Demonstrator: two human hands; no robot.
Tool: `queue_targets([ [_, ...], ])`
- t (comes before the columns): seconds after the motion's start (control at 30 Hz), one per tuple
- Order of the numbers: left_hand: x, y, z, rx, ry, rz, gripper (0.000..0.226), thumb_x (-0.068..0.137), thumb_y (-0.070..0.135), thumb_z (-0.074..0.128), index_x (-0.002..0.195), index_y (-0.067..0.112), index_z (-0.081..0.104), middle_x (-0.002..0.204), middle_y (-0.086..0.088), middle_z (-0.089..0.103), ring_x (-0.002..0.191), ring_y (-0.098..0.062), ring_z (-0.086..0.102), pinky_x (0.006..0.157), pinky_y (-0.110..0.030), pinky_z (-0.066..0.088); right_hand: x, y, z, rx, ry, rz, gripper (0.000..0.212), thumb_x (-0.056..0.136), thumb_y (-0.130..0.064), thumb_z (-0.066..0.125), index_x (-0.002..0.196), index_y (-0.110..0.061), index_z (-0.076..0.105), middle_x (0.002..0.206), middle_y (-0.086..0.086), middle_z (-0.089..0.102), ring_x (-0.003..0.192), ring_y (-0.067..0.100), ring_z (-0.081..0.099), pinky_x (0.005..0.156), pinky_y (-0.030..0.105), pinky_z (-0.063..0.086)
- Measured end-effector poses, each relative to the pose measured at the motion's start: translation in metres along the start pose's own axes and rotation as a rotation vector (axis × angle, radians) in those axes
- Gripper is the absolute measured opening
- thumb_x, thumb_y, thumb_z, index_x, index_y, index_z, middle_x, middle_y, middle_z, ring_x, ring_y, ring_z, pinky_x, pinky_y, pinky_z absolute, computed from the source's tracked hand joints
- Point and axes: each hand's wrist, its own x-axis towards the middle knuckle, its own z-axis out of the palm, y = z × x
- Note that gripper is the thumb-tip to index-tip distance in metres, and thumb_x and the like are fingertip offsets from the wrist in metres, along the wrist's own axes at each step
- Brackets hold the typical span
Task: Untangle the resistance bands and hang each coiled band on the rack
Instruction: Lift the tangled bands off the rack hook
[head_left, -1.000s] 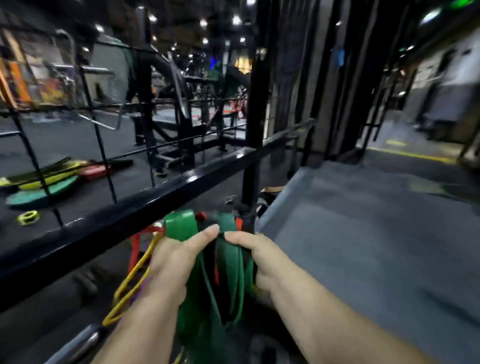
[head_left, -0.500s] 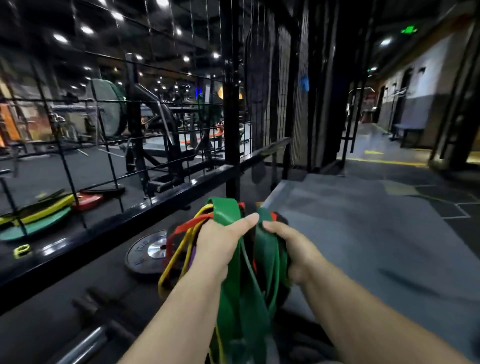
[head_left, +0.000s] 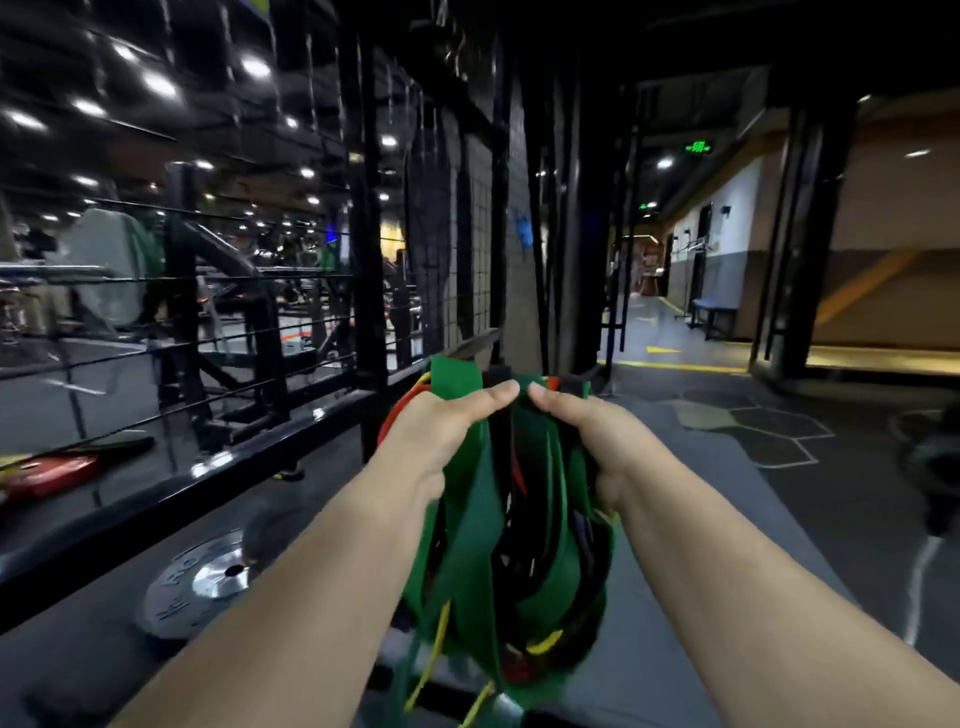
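Both hands are up in front of the person's chest, holding one fat tangle of resistance bands (head_left: 478, 545) between them. The left hand (head_left: 441, 436) and the right hand (head_left: 592, 436) clutch the top of the bundle side by side. Their thumbs lie along the upper edge with the tips almost touching. The fingers are curled round the far side of the bands, mostly hidden behind the rubber.

The tangle is mainly wide, flat green bands (head_left: 457, 374) that fold over the top and hang down in long loops between the forearms. Thinner strands are threaded through them:
- a red band (head_left: 402, 410) bulging out beside the left wrist;
- a black band (head_left: 501, 441) running down the middle;
- yellow strands (head_left: 436, 644) trailing out near the bottom;
- a bit of purple (head_left: 584, 530) low on the right side.

None of it is coiled, and the lower loops are blurred.

The bundle hangs in the air over a grey mat (head_left: 665, 675). To the left, a black rail (head_left: 171, 499) runs along the floor area, and a metal weight plate (head_left: 192, 587) lies flat just this side of it.
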Motion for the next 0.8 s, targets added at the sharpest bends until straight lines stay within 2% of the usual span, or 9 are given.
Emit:
queue_targets([
  [0.1,0.028,0.013,0.023,0.072,-0.049,0.028,0.123,0.016,0.066,0.087,0.123,0.012,0.064,0.136,-0.005,0.056,0.132,-0.024,0.043,0.111,-0.049,0.028,0.006,-0.020,-0.025,-0.019,0.044,0.001,0.063,0.062,-0.037,0.081,0.113,-0.003,0.071,0.110,0.021,0.071,0.103,0.040,0.068,0.092,0.053,0.054],
  [0.17,0.054,0.015,0.040,0.076,-0.077,0.017,0.128,0.010,0.065,0.088,0.125,0.013,0.063,0.134,-0.007,0.059,0.130,-0.028,0.048,0.110,-0.053,0.032,0.015,-0.032,-0.044,-0.024,0.073,0.000,0.050,0.072,-0.037,0.077,0.109,-0.004,0.073,0.108,0.019,0.072,0.101,0.036,0.069,0.093,0.050,0.054],
  [0.27,0.098,0.018,0.066,0.001,-0.154,-0.042,0.094,0.021,0.048,0.093,0.107,0.013,0.072,0.116,-0.014,0.069,0.114,-0.035,0.060,0.102,-0.055,0.043,0.039,-0.053,-0.075,-0.041,0.130,0.008,0.038,0.083,-0.042,0.072,0.097,-0.007,0.075,0.101,0.017,0.075,0.091,0.032,0.072,0.091,0.048,0.055],
  [0.37,0.141,0.032,0.088,-0.007,-0.181,-0.095,0.063,0.053,0.033,0.087,0.109,0.008,0.071,0.107,-0.015,0.069,0.105,-0.032,0.063,0.100,-0.050,0.046,0.076,-0.079,-0.101,-0.065,0.255,-0.024,0.044,0.085,-0.042,0.072,0.109,-0.005,0.071,0.093,0.014,0.076,0.081,0.029,0.073,0.080,0.047,0.060],
  [0.47,0.188,0.049,0.089,-0.087,-0.154,-0.073,0.012,0.078,0.018,0.072,0.083,0.008,0.068,0.074,-0.010,0.071,0.066,-0.025,0.068,0.071,-0.036,0.056,0.106,-0.116,-0.132,-0.019,0.419,-0.147,0.040,0.085,-0.039,0.073,0.112,-0.011,0.064,0.085,0.008,0.074,0.072,0.025,0.071,0.064,0.040,0.058],
  [0.63,0.230,0.042,0.081,-0.291,-0.191,0.028,0.006,0.085,0.008,0.064,0.082,0.007,0.068,0.072,-0.014,0.072,0.058,-0.028,0.070,0.053,-0.038,0.057,0.120,-0.142,-0.173,0.056,0.382,-0.324,0.017,0.093,-0.030,0.064,0.108,-0.022,0.061,0.098,0.004,0.072,0.078,0.019,0.071,0.063,0.035,0.057],
  [0.7,0.238,0.013,0.086,-0.305,-0.213,-0.029,0.014,0.075,0.011,0.070,0.088,0.007,0.069,0.076,-0.014,0.074,0.064,-0.027,0.071,0.062,-0.039,0.059,0.124,-0.123,-0.173,0.072,0.331,-0.272,0.014,0.094,-0.025,0.061,0.105,-0.018,0.064,0.093,0.006,0.074,0.075,0.018,0.072,0.064,0.032,0.059],
  [0.73,0.242,-0.010,0.089,-0.287,-0.221,-0.086,0.024,0.069,0.016,0.073,0.092,0.008,0.069,0.082,-0.014,0.074,0.072,-0.028,0.072,0.073,-0.042,0.058,0.126,-0.106,-0.174,0.033,0.322,-0.207,0.011,0.094,-0.023,0.061,0.099,-0.015,0.066,0.085,0.005,0.074,0.067,0.015,0.072,0.056,0.024,0.056],
  [0.8,0.241,-0.068,0.094,-0.187,-0.197,-0.237,0.031,0.071,0.022,0.076,0.098,0.011,0.068,0.102,-0.013,0.072,0.095,-0.028,0.068,0.094,-0.045,0.050,0.124,-0.060,-0.180,-0.207,0.368,0.009,0.012,0.085,-0.024,0.070,0.084,-0.013,0.065,0.075,0.004,0.067,0.058,0.013,0.065,0.049,0.020,0.046],
])
